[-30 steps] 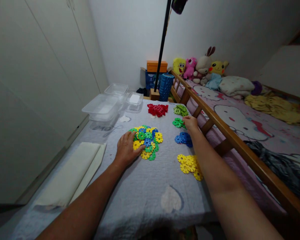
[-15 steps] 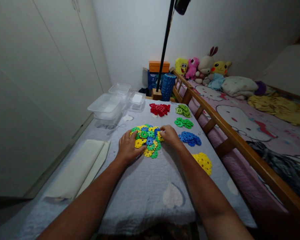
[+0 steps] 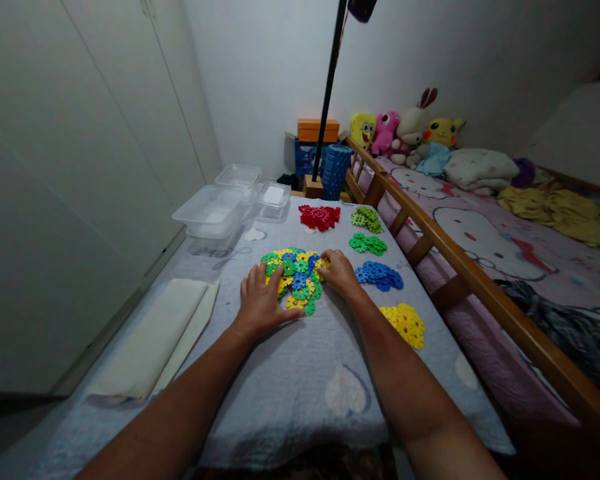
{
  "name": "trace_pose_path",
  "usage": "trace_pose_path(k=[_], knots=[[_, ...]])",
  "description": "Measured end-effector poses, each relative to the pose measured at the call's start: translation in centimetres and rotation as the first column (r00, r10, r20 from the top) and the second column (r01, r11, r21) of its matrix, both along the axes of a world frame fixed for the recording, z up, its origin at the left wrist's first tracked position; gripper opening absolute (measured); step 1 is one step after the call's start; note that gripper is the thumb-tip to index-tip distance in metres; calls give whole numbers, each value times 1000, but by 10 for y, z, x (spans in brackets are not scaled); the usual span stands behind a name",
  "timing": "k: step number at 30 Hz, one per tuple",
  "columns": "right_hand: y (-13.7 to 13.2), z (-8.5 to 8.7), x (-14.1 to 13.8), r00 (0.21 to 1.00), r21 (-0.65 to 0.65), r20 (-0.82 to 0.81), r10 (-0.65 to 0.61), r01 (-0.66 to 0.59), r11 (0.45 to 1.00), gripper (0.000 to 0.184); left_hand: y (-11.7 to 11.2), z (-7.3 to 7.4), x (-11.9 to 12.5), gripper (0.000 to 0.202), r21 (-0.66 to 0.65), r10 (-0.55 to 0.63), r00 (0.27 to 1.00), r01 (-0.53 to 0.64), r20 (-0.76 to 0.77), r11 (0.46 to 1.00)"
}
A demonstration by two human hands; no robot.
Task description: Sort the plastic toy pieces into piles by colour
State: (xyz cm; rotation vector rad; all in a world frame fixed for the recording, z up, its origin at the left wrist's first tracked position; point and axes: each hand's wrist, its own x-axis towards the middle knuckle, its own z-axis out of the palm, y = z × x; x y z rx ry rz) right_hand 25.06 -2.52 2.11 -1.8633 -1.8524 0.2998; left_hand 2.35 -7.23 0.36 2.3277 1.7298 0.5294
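Note:
A mixed pile of yellow, green and blue notched plastic discs (image 3: 300,280) lies in the middle of the cloth-covered table. My left hand (image 3: 263,300) rests against the pile's left side, its fingers spread over the edge and its thumb stretched along the near side. At the right edge of the pile, my right hand (image 3: 337,272) has its fingers closed at a yellow notched disc (image 3: 322,267); its fingertips are partly hidden. Sorted discs lie to the right and behind: yellow (image 3: 406,324), blue (image 3: 379,275), green (image 3: 369,244), light green (image 3: 367,219) and red (image 3: 319,217).
Clear plastic containers (image 3: 207,212) stand at the table's back left. A folded cream cloth (image 3: 153,337) lies at the left. Along the right side runs a wooden bed rail (image 3: 430,237), with a bed and plush toys beyond. A black pole (image 3: 329,93) rises behind the table.
My left hand's thumb has swung out toward the near edge of the pile and its fingers have spread. My right hand has barely moved at the pile's right edge.

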Motion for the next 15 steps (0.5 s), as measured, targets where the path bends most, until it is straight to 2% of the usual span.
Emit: trace_pose_path(k=[4,7,10,15], knots=[[2,3,3,997,-13,-82,14,-15,1000,20,-4,4,7,111,-29,11,1000,-12,-19,1000],[3,12,14,984,-5,-176,34,-36,999,16,-4,6,10,106,-9,21,1000,-21,-22,1000],[3,23,38,960,37,-279,20,-10,999,13,-3,5,11,98,28,23,1000,-22,-16,999],[-8,37,89,912,45,-396,-108,137,990,16,1,2,9,85,79,21,1000,-20,-15,997]])
